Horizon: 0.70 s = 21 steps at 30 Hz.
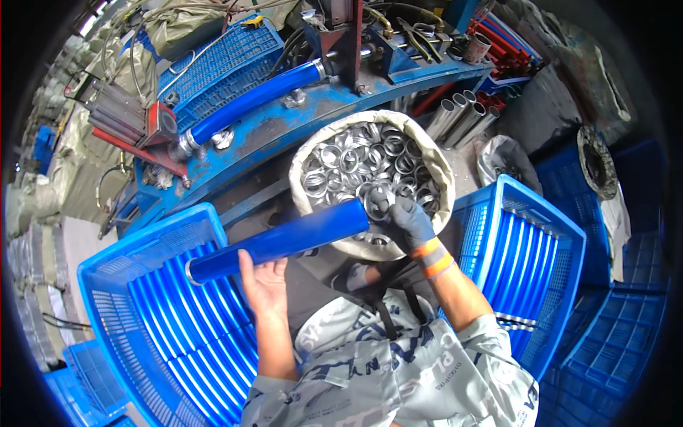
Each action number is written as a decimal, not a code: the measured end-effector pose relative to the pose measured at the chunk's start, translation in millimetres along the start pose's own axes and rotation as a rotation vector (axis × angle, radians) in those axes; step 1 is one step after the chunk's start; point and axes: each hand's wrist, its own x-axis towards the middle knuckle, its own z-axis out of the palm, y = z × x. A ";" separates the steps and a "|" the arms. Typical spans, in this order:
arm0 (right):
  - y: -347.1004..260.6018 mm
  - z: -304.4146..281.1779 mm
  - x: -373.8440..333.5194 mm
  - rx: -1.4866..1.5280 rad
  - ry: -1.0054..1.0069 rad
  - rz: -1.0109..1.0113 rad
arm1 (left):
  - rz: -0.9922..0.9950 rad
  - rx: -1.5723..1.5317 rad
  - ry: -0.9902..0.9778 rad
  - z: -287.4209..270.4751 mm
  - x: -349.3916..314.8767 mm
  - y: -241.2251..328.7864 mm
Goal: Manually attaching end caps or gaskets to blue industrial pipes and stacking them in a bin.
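A blue tube (284,238) lies slantwise in front of me, its right end higher. My left hand (266,286), bare, holds it from below near the left end, thumb up against the near side. A silvery metal ring (191,272) sits around that left end. At the right end, my right hand (411,223), in a dark glove with an orange cuff, pinches another metal ring (376,202) at the tube's opening; I cannot tell if it is on the tube. Just behind is a round, cloth-lined container (302,168) full of loose metal rings.
A blue crate (92,274) of blue tubes stands left, another crate (504,186) of tubes right. Beyond, a blue bench (263,132) carries a clamped blue tube (256,101) between metal fixtures. Bare metal tubes (462,114) stand behind the rings.
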 end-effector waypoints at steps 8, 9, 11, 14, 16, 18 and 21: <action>-17.3 56.8 -9.1 -0.413 0.057 -0.144 | 0.129 0.070 -0.025 6.5 -14.6 5.1; -20.0 62.6 -12.4 -0.345 0.040 -0.072 | 0.139 0.081 -0.026 6.2 -15.2 7.8; -25.1 70.4 -13.5 -0.349 0.020 -0.017 | 0.167 0.063 -0.009 6.8 -13.8 9.5; -30.1 73.5 -3.9 -0.483 0.048 -0.027 | 0.196 0.119 -0.043 5.4 -5.6 9.6; -28.0 73.1 7.8 -0.517 0.043 -0.006 | 0.229 0.151 -0.070 11.1 -0.6 15.1; -31.1 98.0 22.5 -0.493 -0.001 0.049 | 0.218 0.156 -0.083 -2.5 4.4 26.5; -32.4 96.7 72.3 -0.558 -0.197 -0.068 | 0.160 -0.017 0.004 -21.4 8.4 47.3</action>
